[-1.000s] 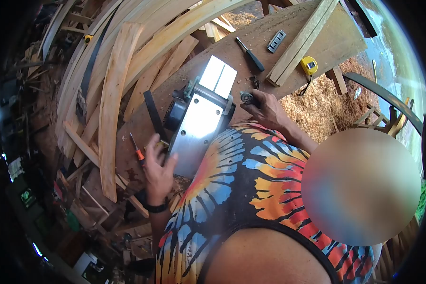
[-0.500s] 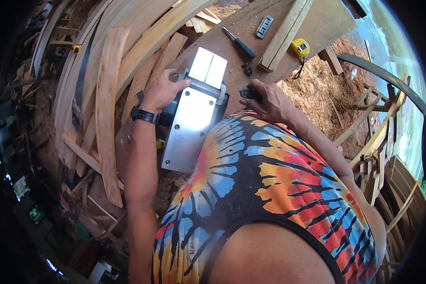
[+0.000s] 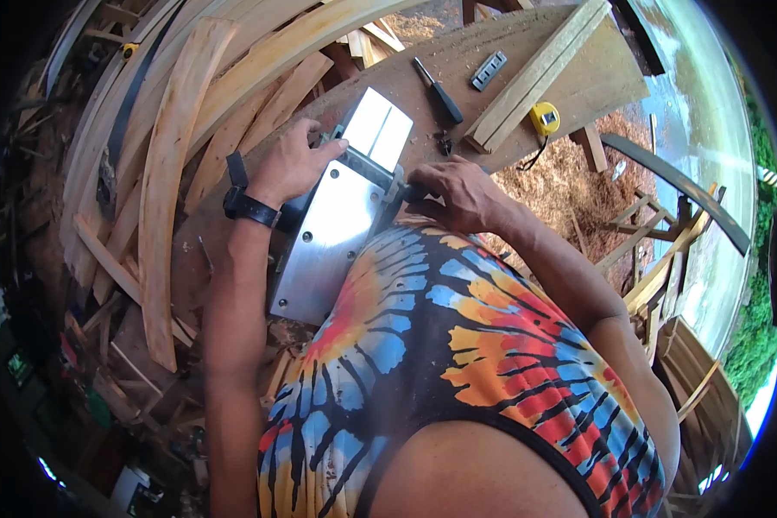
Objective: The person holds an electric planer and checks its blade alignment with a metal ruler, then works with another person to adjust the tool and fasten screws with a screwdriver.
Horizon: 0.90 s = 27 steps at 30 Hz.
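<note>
An upturned electric planer (image 3: 324, 237) with a shiny metal sole lies on the wooden workbench (image 3: 388, 104), against the front of the shirt. My left hand (image 3: 298, 164) grips its left side near the blade slot, thumb on the edge of the metal. On the other side, my right hand (image 3: 453, 194) has its fingers wrapped round a small dark tool, whose tip meets the planer's side near the slot. Most of that tool is hidden in the fingers.
Beyond the planer lie a screwdriver (image 3: 439, 91), a grey slotted metal piece (image 3: 489, 71), a long wooden beam (image 3: 540, 78) and a yellow tape measure (image 3: 545, 118). Long planks (image 3: 177, 173) are stacked at the left. Wood shavings (image 3: 552, 198) cover the ground at the right.
My left hand has moved up from the planer's near end to grip its side by the slot. My right hand has brought the dark tool left against the planer.
</note>
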Available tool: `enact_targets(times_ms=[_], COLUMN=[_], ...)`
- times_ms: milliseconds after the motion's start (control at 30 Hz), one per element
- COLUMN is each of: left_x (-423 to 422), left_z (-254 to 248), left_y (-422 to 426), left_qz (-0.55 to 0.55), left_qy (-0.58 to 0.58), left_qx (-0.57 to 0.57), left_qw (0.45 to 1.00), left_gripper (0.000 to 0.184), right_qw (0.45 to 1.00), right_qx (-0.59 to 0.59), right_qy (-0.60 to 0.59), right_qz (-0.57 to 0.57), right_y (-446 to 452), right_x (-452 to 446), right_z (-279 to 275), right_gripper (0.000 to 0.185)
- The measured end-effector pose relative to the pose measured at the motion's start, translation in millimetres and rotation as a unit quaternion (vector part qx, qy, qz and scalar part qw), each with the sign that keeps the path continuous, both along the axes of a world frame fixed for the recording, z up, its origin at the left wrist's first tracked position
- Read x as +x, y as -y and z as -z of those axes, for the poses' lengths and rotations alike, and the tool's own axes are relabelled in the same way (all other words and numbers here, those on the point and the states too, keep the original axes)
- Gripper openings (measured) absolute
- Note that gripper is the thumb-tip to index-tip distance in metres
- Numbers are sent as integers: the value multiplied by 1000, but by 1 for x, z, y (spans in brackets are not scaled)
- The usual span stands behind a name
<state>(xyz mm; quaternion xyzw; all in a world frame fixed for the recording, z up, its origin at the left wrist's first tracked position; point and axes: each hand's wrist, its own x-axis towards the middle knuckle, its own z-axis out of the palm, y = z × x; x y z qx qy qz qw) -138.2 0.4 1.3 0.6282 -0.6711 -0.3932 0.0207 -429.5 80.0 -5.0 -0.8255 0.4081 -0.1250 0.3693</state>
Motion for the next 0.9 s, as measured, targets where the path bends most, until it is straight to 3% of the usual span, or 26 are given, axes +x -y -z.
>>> enact_targets(times_ms=[233,367,567,800,900], left_x=[-32,-31,-24,-8,-5], left_z=[-16,-14,-11,-10,-13], left_y=[-14,-21,-20,-11,-8], left_qz=[38,34,-10,-29,-62], left_qy=[40,-4,-19,3,-19], left_qx=[-33,-47,-70,-110,-75], left_qw=[998,998,997,994,995], left_gripper=[64,56,61,64,62], right_qw=[995,994,997,999,997], right_qx=[-23,-46,26,31,37], right_qy=[-34,-37,-47,-20,-13], right_qz=[-94,-88,-63,36,73], right_y=[26,26,15,1,0], right_x=[-2,1,5,8,16], right_z=[-11,0,-3,16,28], right_gripper=[33,30,24,31,33])
